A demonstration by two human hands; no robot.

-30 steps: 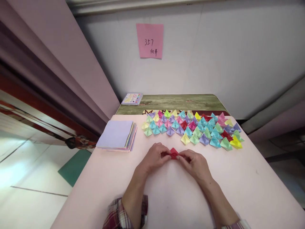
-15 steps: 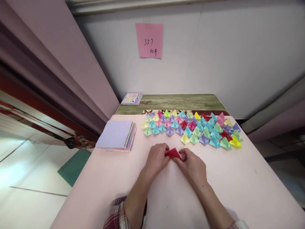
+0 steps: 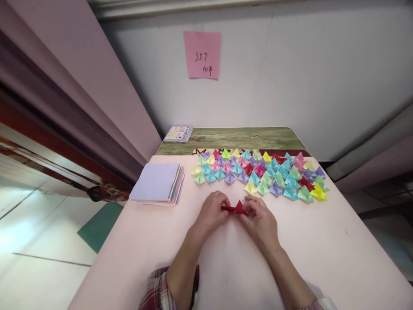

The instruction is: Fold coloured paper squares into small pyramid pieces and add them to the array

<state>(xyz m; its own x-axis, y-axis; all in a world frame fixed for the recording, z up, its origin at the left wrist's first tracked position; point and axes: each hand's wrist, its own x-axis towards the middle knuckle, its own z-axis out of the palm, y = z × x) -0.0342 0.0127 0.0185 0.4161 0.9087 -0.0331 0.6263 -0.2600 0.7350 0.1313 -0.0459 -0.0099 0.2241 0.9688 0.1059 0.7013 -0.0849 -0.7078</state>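
A small red folded paper piece [image 3: 235, 208] is held between both hands just above the pale pink table [image 3: 322, 249]. My left hand [image 3: 211, 214] pinches its left end and my right hand [image 3: 260, 219] pinches its right end. The piece looks long and flat with a small point sticking up in the middle. Beyond my hands lie several rows of finished folded paper shapes [image 3: 263, 174] in green, blue, purple, pink, yellow and red.
A stack of square coloured paper sheets [image 3: 158, 184] lies at the table's left. A flat paper pack [image 3: 178, 133] rests on the green wooden surface [image 3: 245, 137] behind. A pink note [image 3: 202, 54] hangs on the wall. The floor drops away to the left.
The red piece went from a compact diamond shape to a stretched, flat shape with a centre point. Both hands shifted slightly as they pulled its ends apart.
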